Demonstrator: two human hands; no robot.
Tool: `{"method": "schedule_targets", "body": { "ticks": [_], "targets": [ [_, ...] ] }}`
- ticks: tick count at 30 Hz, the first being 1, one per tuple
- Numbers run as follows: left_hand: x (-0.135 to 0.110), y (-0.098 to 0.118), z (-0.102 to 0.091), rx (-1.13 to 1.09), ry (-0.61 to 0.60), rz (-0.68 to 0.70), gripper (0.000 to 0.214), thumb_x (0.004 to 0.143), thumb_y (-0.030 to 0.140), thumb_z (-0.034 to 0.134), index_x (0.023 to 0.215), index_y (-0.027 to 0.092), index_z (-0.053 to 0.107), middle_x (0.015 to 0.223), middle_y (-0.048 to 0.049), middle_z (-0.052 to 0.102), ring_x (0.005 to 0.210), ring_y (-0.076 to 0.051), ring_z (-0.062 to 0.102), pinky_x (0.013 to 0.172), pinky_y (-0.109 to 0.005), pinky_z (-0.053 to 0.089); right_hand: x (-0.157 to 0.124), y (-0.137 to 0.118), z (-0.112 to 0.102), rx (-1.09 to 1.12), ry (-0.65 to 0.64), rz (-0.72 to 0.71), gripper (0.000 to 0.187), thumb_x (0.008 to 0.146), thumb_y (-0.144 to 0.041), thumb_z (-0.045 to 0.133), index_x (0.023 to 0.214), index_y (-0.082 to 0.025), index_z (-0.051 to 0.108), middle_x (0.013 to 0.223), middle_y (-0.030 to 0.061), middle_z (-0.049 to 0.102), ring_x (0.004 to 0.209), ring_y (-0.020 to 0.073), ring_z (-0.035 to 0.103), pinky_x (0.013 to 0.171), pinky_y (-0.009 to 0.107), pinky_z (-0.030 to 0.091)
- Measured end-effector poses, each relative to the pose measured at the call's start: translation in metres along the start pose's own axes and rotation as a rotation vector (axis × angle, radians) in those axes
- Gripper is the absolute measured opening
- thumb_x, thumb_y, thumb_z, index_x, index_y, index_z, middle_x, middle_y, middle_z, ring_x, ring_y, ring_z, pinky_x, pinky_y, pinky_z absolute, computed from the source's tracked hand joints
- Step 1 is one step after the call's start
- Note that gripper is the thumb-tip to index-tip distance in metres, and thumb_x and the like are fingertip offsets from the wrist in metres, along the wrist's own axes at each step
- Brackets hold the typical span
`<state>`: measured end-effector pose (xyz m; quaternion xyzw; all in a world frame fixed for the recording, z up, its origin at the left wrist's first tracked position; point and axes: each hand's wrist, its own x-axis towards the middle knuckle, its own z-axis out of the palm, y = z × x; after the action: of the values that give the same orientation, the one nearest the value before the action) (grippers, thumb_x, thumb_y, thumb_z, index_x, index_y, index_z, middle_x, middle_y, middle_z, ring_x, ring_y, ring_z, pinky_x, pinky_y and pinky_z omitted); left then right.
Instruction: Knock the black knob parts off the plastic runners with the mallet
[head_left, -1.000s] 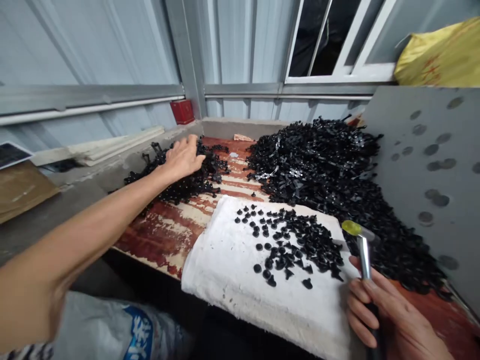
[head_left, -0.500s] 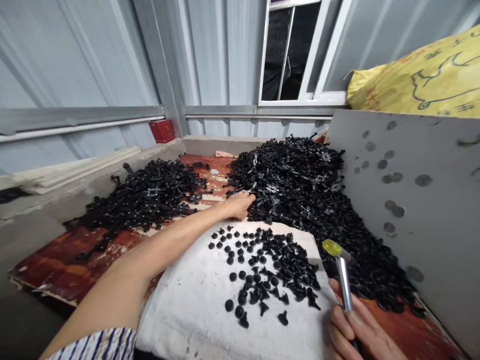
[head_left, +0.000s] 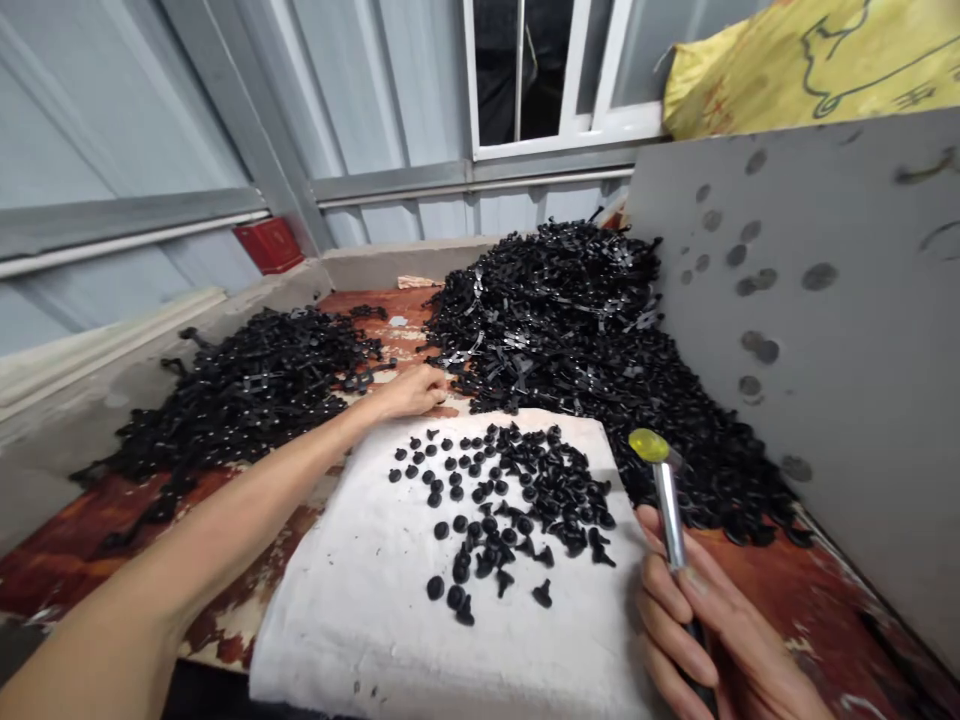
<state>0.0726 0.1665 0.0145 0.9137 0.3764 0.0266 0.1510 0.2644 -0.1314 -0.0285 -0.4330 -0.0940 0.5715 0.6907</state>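
Hammer (head_left: 670, 515) was held upright, left hand (head_left: 411, 392) low beside big pile (head_left: 555, 300)

Trouble looked likeliest at the foot of the big pile: a piece pulled from there might have brought others sliding onto the cloth (head_left: 360, 590), to mix with the loose studs (head_left: 547, 490). A low sweep of the left hand could have tipped the nearest studs, many of which stood on round heads, stems up. The hammer looked close to the big pile and could have clipped it if swung wide.

The studs were plain black, each a round disc with a narrow stem. They lay on the white cloth, sparse at its left and crowded to the right, some tipped on their sides. Beyond them on the surface (head_left: 795, 580) rose the big pile, a glinting tangle of strap-like pieces; a small pile (head_left: 255, 375) lay to the left. The right hand (head_left: 739, 630) gripped the hammer by its handle, yellow head up. The left hand's fingers were curled; whether they pinched anything could not be told.
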Motion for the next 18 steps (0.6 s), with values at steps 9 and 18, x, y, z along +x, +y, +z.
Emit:
{"method": "schedule_targets", "body": {
  "ticks": [9, 18],
  "targets": [
    [-0.096, 0.053, -0.006, -0.069, -0.114, 0.159, 0.020, 0.087, 0.020, 0.044, 0.071, 0.017, 0.054, 0.067, 0.0011, 0.052, 0.062, -0.012, 0.046, 0.060, -0.025, 0.033, 0.003, -0.003, -0.003, -0.062, 0.034, -0.033, 0.036, 0.067, -0.038, 0.079, 0.097, -0.021, 0.071, 0.062, -0.0073, 0.033, 0.042, 0.0021, 0.018, 0.025, 0.011, 0.026],
    [-0.137, 0.066, 0.017, 0.052, -0.029, 0.167, 0.024, 0.097, 0.033, 0.039, 0.095, 0.020, 0.058, 0.086, -0.0030, 0.055, 0.075, -0.016, 0.053, 0.070, -0.029, 0.039, 0.002, -0.003, 0.005, 0.058, 0.001, -0.049, 0.036, 0.066, -0.028, 0.080, 0.100, -0.021, 0.070, 0.065, -0.0074, 0.036, 0.044, 0.0023, 0.025, 0.028, 0.009, 0.031]
  ]
}}
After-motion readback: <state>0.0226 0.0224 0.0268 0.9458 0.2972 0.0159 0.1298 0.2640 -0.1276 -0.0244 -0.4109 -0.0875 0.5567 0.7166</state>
